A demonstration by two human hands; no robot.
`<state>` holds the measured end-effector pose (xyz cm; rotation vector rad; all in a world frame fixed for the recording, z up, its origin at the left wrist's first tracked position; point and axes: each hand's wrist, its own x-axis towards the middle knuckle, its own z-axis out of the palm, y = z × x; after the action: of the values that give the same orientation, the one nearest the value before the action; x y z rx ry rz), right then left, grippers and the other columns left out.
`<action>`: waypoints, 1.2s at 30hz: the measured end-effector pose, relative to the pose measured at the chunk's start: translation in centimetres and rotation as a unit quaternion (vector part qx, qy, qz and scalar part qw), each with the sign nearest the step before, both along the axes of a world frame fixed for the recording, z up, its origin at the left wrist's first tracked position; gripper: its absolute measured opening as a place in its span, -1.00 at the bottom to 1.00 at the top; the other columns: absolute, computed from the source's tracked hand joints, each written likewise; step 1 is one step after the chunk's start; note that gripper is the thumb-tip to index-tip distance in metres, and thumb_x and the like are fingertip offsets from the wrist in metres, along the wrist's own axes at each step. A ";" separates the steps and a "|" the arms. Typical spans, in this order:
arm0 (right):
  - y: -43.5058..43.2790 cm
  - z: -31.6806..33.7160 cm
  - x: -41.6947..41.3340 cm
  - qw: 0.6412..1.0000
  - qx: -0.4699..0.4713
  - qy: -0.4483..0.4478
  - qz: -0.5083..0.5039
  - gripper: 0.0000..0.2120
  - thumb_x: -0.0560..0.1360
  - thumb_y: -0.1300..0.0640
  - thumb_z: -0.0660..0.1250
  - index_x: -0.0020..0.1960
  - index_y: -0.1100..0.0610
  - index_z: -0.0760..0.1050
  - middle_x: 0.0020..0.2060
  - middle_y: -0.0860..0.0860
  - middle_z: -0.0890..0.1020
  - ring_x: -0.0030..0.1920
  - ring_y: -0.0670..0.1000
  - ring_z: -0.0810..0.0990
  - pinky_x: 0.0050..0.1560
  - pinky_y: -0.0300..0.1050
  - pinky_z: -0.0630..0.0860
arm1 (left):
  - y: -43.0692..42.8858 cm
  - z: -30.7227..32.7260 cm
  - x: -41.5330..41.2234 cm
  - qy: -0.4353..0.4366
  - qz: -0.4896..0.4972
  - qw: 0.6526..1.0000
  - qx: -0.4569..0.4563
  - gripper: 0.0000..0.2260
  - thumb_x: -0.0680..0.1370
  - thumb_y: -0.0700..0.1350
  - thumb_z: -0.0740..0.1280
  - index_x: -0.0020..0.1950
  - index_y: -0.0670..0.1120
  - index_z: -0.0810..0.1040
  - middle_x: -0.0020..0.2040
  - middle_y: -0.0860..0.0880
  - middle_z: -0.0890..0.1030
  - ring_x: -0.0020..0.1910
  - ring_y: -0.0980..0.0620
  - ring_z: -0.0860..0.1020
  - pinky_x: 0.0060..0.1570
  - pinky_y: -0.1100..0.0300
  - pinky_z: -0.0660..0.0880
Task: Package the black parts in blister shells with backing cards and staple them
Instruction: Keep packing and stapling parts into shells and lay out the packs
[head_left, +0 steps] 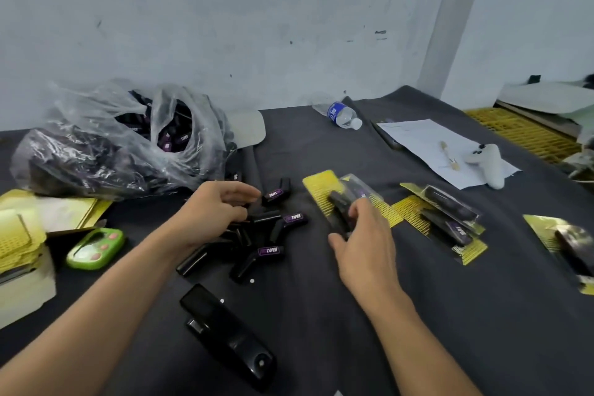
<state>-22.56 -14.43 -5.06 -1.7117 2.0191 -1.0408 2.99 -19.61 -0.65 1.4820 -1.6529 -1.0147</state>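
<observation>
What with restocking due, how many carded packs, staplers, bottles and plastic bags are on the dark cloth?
Carded packs: 4, one in the right hand
Stapler: 1
Water bottle: 1
Plastic bag of parts: 1
Total: 7

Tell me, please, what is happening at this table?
A person is packing. The left hand reaches over a pile of loose black plastic parts with purple labels. The right hand grips one black part on a yellow backing card with a clear blister shell. Filled packs lie to the right; the black stapler lies untouched.
</observation>
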 end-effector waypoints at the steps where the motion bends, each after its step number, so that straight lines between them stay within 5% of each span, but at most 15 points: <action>1: -0.3 0.0 -0.2 1.000 0.000 0.020 -0.012 -0.59 0.46 0.07 0.57 0.02 -0.04 0.32 0.16 -0.13 0.45 0.30 0.08 0.44 0.10 -0.07 0.42 | 0.5 0.0 0.7 0.006 0.017 1.000 -0.007 -0.56 0.49 -0.50 0.34 0.03 0.05 0.70 -0.01 0.07 0.76 0.11 0.18 0.68 0.06 0.36 0.52; 3: -0.4 0.0 -0.2 0.997 0.011 0.076 -0.005 -0.62 0.45 0.01 0.58 0.11 0.01 0.44 0.51 -0.03 0.32 0.54 0.06 0.26 0.41 0.00 0.38 | 1.7 0.1 2.1 0.024 0.053 0.998 -0.027 -0.57 0.49 -0.51 0.34 0.02 0.02 0.71 -0.05 0.08 0.77 0.07 0.16 0.69 0.01 0.39 0.52; 6: 0.6 -0.4 0.6 0.994 0.010 0.098 0.054 -0.58 0.50 0.04 0.52 0.33 -0.01 0.53 0.63 -0.04 0.22 0.62 0.02 0.13 0.55 -0.05 0.19 | 3.8 0.4 3.9 0.037 0.112 0.991 -0.065 -0.59 0.50 -0.49 0.34 -0.02 0.02 0.72 -0.08 0.10 0.77 0.03 0.15 0.70 -0.05 0.39 0.53; 9: 1.5 -0.5 1.5 0.991 -0.033 0.083 0.097 -0.68 0.50 0.17 0.48 0.23 -0.02 0.61 0.56 -0.06 0.37 0.59 -0.02 0.21 0.54 -0.11 0.18 | 6.0 0.8 5.5 -0.013 0.174 0.978 -0.112 -0.61 0.50 -0.42 0.37 -0.07 0.10 0.72 -0.14 0.17 0.75 -0.05 0.26 0.68 -0.02 0.45 0.51; 12: 1.9 0.6 3.2 0.988 -0.093 0.029 0.119 -0.73 0.47 0.27 0.47 0.09 -0.02 0.68 0.34 -0.11 0.59 0.43 -0.07 0.41 0.38 -0.47 0.11 | 8.8 1.9 6.9 -0.171 0.253 0.933 -0.190 -0.70 0.52 -0.27 0.40 -0.06 0.15 0.73 -0.18 0.31 0.66 -0.17 0.37 0.59 -0.12 0.54 0.40; 16: 1.7 3.7 9.6 0.972 -0.071 -0.039 0.220 -0.71 0.48 0.25 0.43 0.04 -0.11 0.69 0.03 -0.29 0.65 0.09 -0.41 0.51 0.11 -0.68 0.22 | 11.9 3.9 10.1 -0.325 0.313 0.837 -0.309 -0.74 0.44 -0.28 0.47 0.02 0.04 0.74 0.10 0.02 0.73 0.14 0.09 0.53 0.18 0.12 0.36; 18: 1.7 5.4 14.0 0.956 -0.028 -0.057 0.287 -0.73 0.49 0.23 0.40 0.04 -0.11 0.70 -0.10 -0.28 0.71 -0.06 -0.36 0.60 0.00 -0.49 0.44 | 13.2 4.8 13.1 -0.385 0.338 0.815 -0.271 -0.69 0.48 -0.20 0.47 0.20 0.02 0.69 0.32 0.00 0.64 0.40 -0.01 0.47 0.40 0.03 0.29; 22: 1.9 8.2 22.5 0.920 0.020 -0.013 0.392 -0.75 0.52 0.18 0.35 0.07 -0.09 0.71 -0.10 -0.22 0.73 -0.05 -0.25 0.62 0.01 -0.36 0.47 | 15.8 5.0 18.7 -0.464 0.315 0.826 -0.058 -0.43 0.63 0.14 0.32 0.60 0.01 0.32 0.60 0.00 0.34 0.59 -0.05 0.25 0.53 0.01 0.20; 25: 1.5 10.2 27.3 0.904 0.042 0.000 0.426 -0.72 0.50 0.22 0.33 0.09 -0.03 0.72 0.05 -0.08 0.75 0.11 -0.04 0.67 0.22 -0.12 0.56 | 16.7 4.4 20.1 -0.468 0.284 0.834 -0.064 -0.45 0.66 0.11 0.29 0.63 0.08 0.25 0.61 0.08 0.31 0.58 0.01 0.27 0.47 0.10 0.19; 29: 0.9 12.4 31.6 0.907 0.008 0.001 0.421 -0.73 0.50 0.23 0.33 0.10 0.00 0.71 0.07 0.00 0.74 0.13 0.01 0.67 0.24 -0.02 0.59 | 17.0 4.7 20.2 -0.489 0.286 0.817 -0.108 -0.49 0.60 0.15 0.37 0.55 0.19 0.39 0.53 0.18 0.43 0.42 0.05 0.46 0.30 0.15 0.31; 32: 0.9 14.0 34.8 0.908 -0.061 -0.028 0.414 -0.73 0.54 0.20 0.36 0.19 0.03 0.69 0.11 -0.03 0.74 0.16 -0.02 0.67 0.28 -0.05 0.57 | 17.4 6.0 21.0 -0.377 0.327 0.859 -0.116 -0.54 0.46 0.19 0.49 0.36 0.20 0.60 0.48 0.21 0.49 0.34 0.06 0.54 0.33 0.09 0.40; 34: 0.9 15.3 37.1 0.898 -0.100 -0.034 0.427 -0.65 0.55 0.18 0.37 0.33 0.04 0.61 0.19 -0.01 0.71 0.22 0.03 0.65 0.31 0.01 0.56 | 17.9 7.6 22.0 -0.249 0.425 0.849 -0.191 -0.79 0.48 0.17 0.47 0.07 0.17 0.73 0.23 0.21 0.67 0.10 0.13 0.63 0.16 0.07 0.54; 36: 0.9 17.1 39.4 0.881 -0.142 -0.031 0.450 -0.54 0.55 0.19 0.37 0.44 0.01 0.51 0.26 0.03 0.66 0.29 0.10 0.58 0.31 0.02 0.51 | 18.1 9.4 23.4 -0.166 0.518 0.793 -0.274 -0.85 0.55 0.10 0.38 -0.14 0.14 0.72 -0.16 0.24 0.70 -0.17 0.24 0.61 -0.12 0.27 0.50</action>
<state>16.87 -13.52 12.02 -2.3371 0.8104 -1.0180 26.38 -1.51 8.76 1.8003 -0.8915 0.3283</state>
